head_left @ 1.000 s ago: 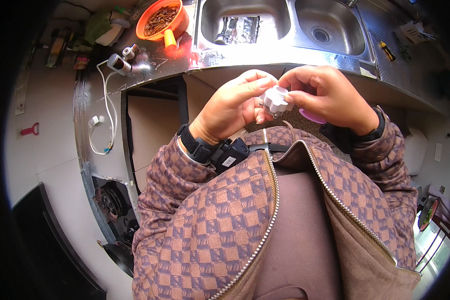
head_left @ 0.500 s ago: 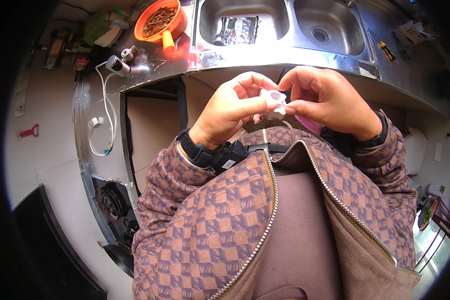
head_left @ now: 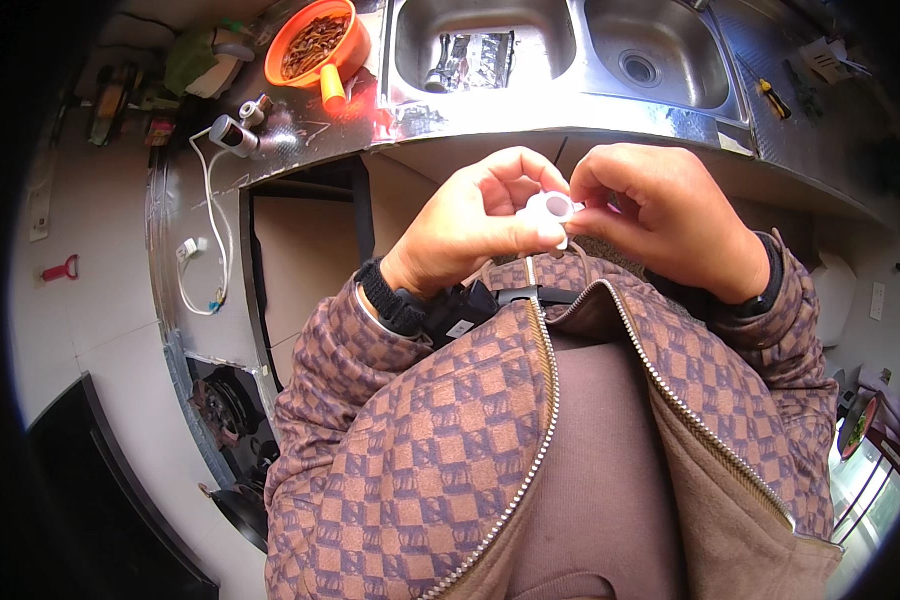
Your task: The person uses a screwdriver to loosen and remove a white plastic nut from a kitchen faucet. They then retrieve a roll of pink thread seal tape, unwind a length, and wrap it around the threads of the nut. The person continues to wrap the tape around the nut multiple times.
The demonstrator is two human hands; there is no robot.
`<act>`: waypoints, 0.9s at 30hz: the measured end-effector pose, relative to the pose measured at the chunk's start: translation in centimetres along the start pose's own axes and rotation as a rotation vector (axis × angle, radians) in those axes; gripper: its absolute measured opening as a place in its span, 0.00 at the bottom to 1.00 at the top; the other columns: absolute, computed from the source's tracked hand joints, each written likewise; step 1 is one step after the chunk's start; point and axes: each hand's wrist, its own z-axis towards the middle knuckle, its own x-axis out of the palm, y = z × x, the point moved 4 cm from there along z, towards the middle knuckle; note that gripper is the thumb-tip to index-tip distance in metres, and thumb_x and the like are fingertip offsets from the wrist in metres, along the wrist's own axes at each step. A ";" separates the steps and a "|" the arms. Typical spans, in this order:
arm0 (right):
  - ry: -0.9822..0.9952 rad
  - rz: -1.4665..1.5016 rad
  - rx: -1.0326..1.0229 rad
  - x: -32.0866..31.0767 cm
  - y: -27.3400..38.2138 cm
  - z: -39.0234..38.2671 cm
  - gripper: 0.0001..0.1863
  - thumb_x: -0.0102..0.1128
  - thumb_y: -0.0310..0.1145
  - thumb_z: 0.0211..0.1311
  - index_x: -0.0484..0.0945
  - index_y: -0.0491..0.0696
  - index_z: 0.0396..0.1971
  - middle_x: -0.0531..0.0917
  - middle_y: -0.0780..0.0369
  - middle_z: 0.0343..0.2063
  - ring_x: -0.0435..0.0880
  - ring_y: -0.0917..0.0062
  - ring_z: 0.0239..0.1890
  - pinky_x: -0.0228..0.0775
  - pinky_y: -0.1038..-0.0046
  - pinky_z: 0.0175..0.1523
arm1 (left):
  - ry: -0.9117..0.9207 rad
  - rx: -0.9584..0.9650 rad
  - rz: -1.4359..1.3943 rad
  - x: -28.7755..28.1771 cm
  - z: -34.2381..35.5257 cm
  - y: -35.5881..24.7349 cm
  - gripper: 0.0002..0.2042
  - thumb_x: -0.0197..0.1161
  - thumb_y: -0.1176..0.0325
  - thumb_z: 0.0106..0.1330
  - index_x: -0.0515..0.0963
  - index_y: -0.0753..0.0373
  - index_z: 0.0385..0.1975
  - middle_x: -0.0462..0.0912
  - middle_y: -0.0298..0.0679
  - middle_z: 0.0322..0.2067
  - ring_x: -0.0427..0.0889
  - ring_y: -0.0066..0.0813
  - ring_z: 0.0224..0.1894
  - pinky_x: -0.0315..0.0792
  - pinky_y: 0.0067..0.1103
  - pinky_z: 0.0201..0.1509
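A small white plastic piece (head_left: 550, 208) with a round hole and short tabs on its rim is in front of my chest, below the sink's front edge. My left hand (head_left: 465, 215) holds it between thumb and curled fingers. From the other side my right hand (head_left: 665, 210) is closed, its thumb and forefinger pinching the rim of the same piece. The fingertips of the right hand are partly hidden behind its own knuckles. Both hands are raised above my lap, clear of the counter.
Ahead is a double steel sink; the left basin (head_left: 410, 60) has dark and silvery parts in it, the right basin (head_left: 705, 80) a drain. An orange pot (head_left: 334, 88) of brown strips, a white cable (head_left: 210, 190) and a yellow-handled screwdriver (head_left: 770, 98) lie around it.
The white piece has tilted, so its hole faces up and to the right more. My right hand has rolled over and lowered slightly, and the pink thing below it is now mostly hidden.
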 end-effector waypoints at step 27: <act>0.441 1.473 0.737 11.6 -5.7 -3.1 0.05 0.61 0.24 0.55 0.75 0.42 0.31 0.80 0.63 0.27 0.80 0.80 0.29 0.72 0.82 0.39 | -0.196 -0.312 -0.220 -5.4 -2.6 5.7 0.11 0.58 0.72 0.63 0.73 0.69 0.44 0.79 0.41 0.38 0.80 0.28 0.40 0.76 0.22 0.45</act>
